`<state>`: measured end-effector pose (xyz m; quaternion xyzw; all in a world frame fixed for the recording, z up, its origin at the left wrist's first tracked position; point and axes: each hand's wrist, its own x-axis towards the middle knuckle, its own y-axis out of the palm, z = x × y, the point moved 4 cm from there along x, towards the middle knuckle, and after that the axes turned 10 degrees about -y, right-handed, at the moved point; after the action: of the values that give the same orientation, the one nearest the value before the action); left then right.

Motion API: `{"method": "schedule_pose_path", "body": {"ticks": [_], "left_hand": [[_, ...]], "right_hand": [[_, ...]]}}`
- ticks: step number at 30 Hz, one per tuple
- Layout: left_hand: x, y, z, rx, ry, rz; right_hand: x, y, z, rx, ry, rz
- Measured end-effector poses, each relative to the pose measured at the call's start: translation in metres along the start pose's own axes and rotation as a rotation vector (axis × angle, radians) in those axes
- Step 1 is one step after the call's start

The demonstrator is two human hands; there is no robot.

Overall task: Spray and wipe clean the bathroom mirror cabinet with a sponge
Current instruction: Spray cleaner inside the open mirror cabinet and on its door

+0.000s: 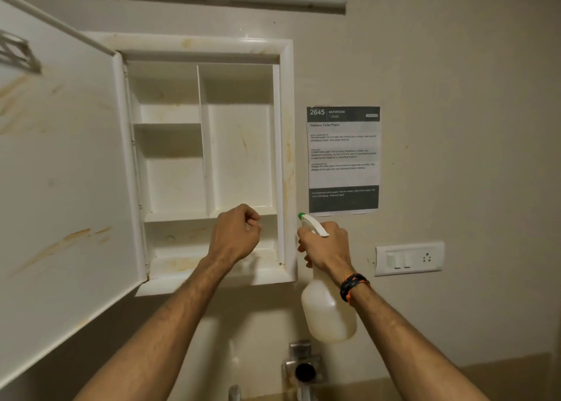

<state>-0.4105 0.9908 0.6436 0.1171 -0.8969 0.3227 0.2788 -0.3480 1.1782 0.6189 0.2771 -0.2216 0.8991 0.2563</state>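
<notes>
We take the mirror cabinet (209, 145) as our landmark: it hangs on the wall with its door (60, 158) swung wide to the left, its bare shelves and frame streaked with yellowish stains. Our right hand (326, 246) grips the neck of the spray bottle (329, 312) just off the cabinet's lower right corner, the bottle's long axis upright and its green-tipped nozzle (301, 216) aimed up and left toward the frame. Our left hand (236, 233) is raised in front of the cabinet's bottom shelf, fingers loosely curled; we see nothing in it, and no sponge shows anywhere in view. The two hands stand apart, the left directly before the opening, the right beside it. So the stained interior lies up and to the left of the nozzle, and we judge the coming move to be swinging the bottle leftward to face the compartments and squeezing the trigger, the left hand being better placed for wiping.
</notes>
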Motion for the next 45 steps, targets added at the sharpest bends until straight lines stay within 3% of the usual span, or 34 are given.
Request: {"method": "schedule_pose_path", "body": {"ticks": [5, 12, 28, 34, 45], "left_hand": [[0.014, -0.020, -0.009, 0.069, 0.009, -0.030], [0.033, -0.047, -0.014, 0.141, -0.012, -0.053], [0.077, -0.079, -0.065, 0.089, 0.091, -0.148], [0.086, -0.097, -0.069, 0.100, 0.101, -0.176], [0.101, -0.141, -0.061, 0.144, 0.084, -0.279]], "right_hand": [[0.021, 0.000, 0.019, 0.049, -0.050, 0.043], [0.059, -0.008, 0.055, 0.104, -0.135, -0.072], [0.130, -0.028, 0.134, 0.139, -0.226, -0.146], [0.144, -0.023, 0.154, 0.245, -0.211, -0.114], [0.154, 0.028, 0.234, 0.304, -0.408, -0.004]]}}
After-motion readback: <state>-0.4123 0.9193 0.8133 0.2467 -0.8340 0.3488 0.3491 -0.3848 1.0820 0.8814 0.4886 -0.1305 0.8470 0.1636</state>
